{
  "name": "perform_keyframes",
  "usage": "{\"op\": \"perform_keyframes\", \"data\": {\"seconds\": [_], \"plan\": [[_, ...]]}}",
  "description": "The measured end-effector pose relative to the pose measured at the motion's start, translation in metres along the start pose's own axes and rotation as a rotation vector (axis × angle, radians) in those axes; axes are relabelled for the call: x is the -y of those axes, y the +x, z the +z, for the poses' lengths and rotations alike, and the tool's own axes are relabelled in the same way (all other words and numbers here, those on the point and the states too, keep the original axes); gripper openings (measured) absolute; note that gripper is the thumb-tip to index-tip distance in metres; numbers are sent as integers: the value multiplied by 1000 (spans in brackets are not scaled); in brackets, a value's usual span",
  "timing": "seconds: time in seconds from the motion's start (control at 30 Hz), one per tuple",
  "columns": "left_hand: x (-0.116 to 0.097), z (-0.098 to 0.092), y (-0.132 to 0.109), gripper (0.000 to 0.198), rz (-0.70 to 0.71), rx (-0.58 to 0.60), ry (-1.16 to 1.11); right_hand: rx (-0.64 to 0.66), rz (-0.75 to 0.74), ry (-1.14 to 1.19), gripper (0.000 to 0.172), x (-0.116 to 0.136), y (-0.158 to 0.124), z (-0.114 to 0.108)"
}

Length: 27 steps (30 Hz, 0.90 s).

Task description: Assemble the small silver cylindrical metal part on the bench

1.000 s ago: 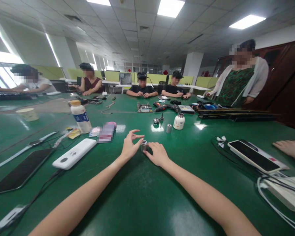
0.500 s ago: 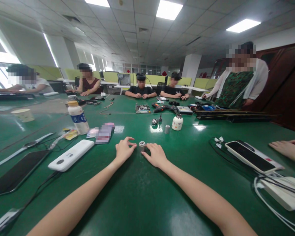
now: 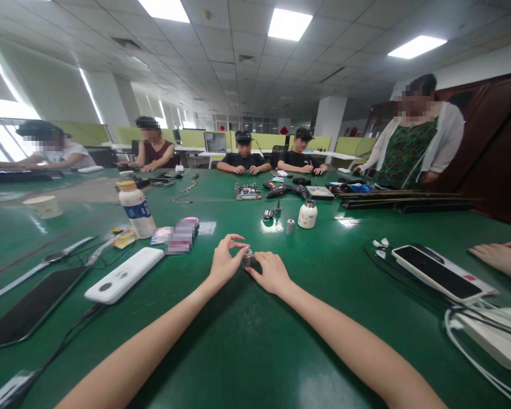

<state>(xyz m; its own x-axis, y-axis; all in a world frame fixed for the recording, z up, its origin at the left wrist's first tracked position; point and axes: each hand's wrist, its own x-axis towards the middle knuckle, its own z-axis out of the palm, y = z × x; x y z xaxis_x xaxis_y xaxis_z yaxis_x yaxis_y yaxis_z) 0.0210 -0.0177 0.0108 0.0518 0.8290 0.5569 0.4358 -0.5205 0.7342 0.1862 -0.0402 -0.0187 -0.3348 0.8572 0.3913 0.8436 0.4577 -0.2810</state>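
Small metal cylinder between two hands, with a slip the likeliest mishap

A small metal cylinder [image 3: 247, 259] was roughly upright between the hands, above the near part of the green bench [image 3: 247, 335]. The right hand [image 3: 275, 272] was clamped on it from the right, thumb across the lower near side and fingers against the flank. The left hand [image 3: 226, 263] reached in from the left, thumb and forefinger drawn close around the top rim; whether they pinched anything there was too small to tell. The fingers also hid whether the base rested on the bench.

The main danger seemed to be a slip. The cylinder looked smooth and offered little surface, so a sideways push from the left fingertips against a light right-hand hold could have tipped it or twisted it loose. Being round, it might then have rolled over the glossy bench top.

A roll away from the person could have ended against a second metal cylinder [image 3: 290, 226], which stood beside a white jar [image 3: 308, 216]. Any tiny part at the rim would have been easy to drop unnoticed, since the left fingers crowded that end.
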Motion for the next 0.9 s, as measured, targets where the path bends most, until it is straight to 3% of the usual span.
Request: {"op": "perform_keyframes", "data": {"seconds": [0.1,0.17,0.3,0.37,0.47,0.6,0.9], "plan": [[-4,0,-2,24,0,55,-7,-6,3,-2,34,1,0,-1],[-7,-2,-1,24,-7,27,8,-6,0,-1,34,0,0,-1],[-10,-10,3,27,-61,-271,81,-3,-4,-2,33,-1,0,1],[-10,-13,5,28,-58,-321,84,-4,-2,-7,32,-1,0,1],[-11,-14,6,21,-21,-160,-4,-3,-3,-9,31,-1,0,1],[-9,-10,3,26,29,58,-45,-3,-6,-4,32,0,-1,0],[-5,-4,2,33,-82,52,-80,6,-19,63,36,-2,5,1]]}}
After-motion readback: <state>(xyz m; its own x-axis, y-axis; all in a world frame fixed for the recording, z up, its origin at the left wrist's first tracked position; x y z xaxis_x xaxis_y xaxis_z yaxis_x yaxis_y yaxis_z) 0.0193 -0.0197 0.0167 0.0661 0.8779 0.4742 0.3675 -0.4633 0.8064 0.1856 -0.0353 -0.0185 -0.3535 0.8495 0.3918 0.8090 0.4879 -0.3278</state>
